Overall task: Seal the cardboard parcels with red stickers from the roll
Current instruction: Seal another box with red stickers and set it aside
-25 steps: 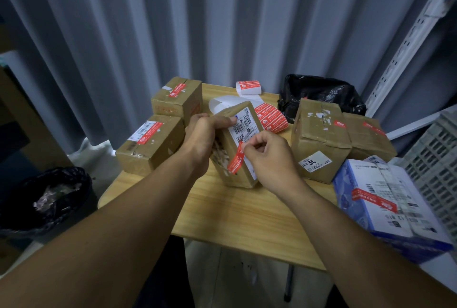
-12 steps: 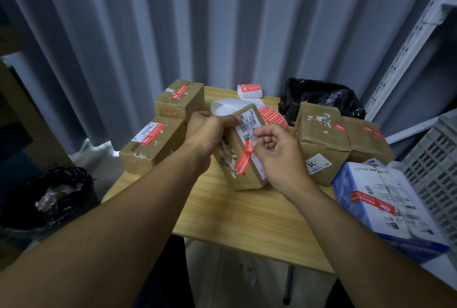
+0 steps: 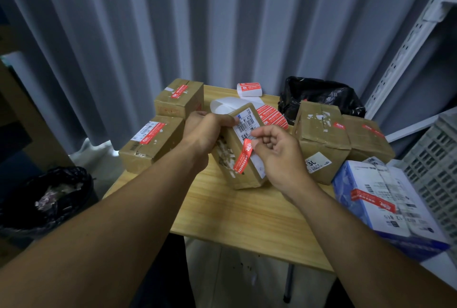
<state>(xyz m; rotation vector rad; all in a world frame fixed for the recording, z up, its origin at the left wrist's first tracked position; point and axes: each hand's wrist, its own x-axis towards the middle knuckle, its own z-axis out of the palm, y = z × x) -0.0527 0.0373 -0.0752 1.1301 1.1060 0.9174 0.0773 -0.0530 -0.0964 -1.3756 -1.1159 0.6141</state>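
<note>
**While the left hand props the box, the sticker looks only half on**

Since the parcel [image 3: 249, 179] is tipped up on its bottom edge on the wooden surface [image 3: 247, 213], the left hand [image 3: 207, 132] is wrapped over its top end, fingers curled round the cardboard to steady it. The right hand [image 3: 279, 156] sits just right of the box face and pinches the upper end of the red sticker [image 3: 243, 159] between thumb and forefinger.

So here's what the next move hangs on. The sticker is a long thin strip, and its long axis runs diagonally from upper right to lower left. It follows the corner where the white shipping label [image 3: 246, 123] meets the ragged side. The lower end looks stuck down and the top end looks lifted, though it's tough to be sure. The right hand is clearly the nearer one to smooth it flat, I reckon.

Materials: matte brown cardboard, scuffed, with torn white paper scraps on the side. The sticker is glossy red with white print and pretty floppy. The roll [image 3: 272, 117] lies just behind the parcel with its white backing paper trailing off. More stickered boxes sit on either side.
</note>
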